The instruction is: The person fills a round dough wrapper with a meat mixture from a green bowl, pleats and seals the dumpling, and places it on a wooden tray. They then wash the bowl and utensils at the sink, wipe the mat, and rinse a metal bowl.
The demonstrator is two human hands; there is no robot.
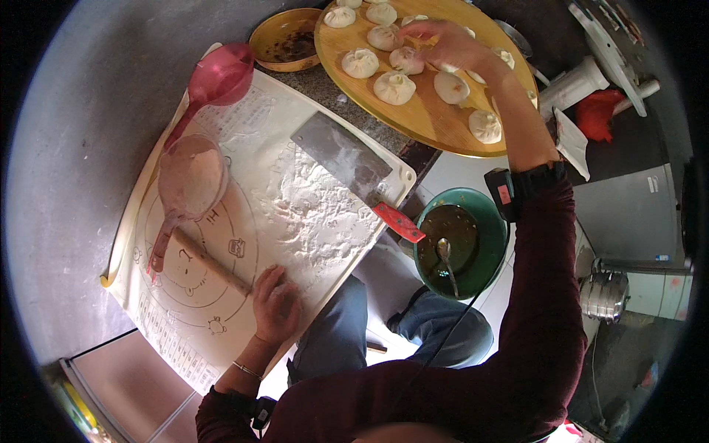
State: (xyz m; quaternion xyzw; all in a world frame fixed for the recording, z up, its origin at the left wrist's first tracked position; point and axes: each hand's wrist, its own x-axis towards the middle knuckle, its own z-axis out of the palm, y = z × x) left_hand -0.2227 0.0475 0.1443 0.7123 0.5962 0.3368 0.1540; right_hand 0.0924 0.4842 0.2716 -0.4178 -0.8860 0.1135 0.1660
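Observation:
My right hand [446,47] reaches over a round wooden board [426,124] that bears many filled dough buns [394,87]. Its fingers are over a pleated bun [407,60]; whether they grip it is hard to tell. My left hand [277,304] rests on a floured mat [221,343], fingers loosely curled by the end of a wooden rolling pin [210,261], and nothing shows in it. A cleaver [346,158] with a red handle lies across the mat's far right part, beside scattered flour [316,205].
Two plastic ladles or scoops, one pink [221,75] and one dusted with flour [194,177], lie at the mat's left. A brown bowl [285,41] stands beyond. Below the board is a green basin [496,238] with dark liquid and a metal spoon [445,252].

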